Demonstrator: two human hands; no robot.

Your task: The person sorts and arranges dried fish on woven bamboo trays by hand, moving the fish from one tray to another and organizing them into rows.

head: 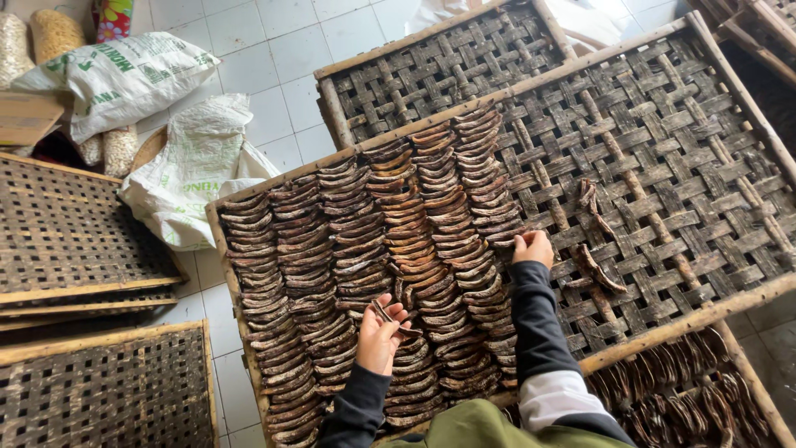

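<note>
At the far left of the frame, flat woven trays [79, 228] lie stacked on the white tiled floor [274, 50], with another woven tray [108, 390] in the lower left corner. Above them, in the upper left, sit two white printed sacks [124, 79] and netted bags of pale stuff [54, 33].

In the middle lies a large woven bamboo tray [663, 166] with a pale wooden frame. Its left half is packed with curved brown dried strips [332, 249], set in close rows that overlap like tiles; its right half is mostly bare weave.

Low in the centre, the left hand [381, 332] is raised palm up above the rows. Its grip is loosely closed on a few thin dark strips [388, 315] that lie across the fingers. The sleeve is dark.

Just right of centre, the right hand [532, 247] reaches to the right edge of the rows; its fingertips are pinched on the end strip [507, 238] there.

Further right, a few loose dried pieces [593, 261] lie scattered on the bare weave. At the lower right edge, another tray of curved strips [688, 398] shows beneath the big one, and a second bare woven tray [448, 66] lies behind it at the top of the frame.
</note>
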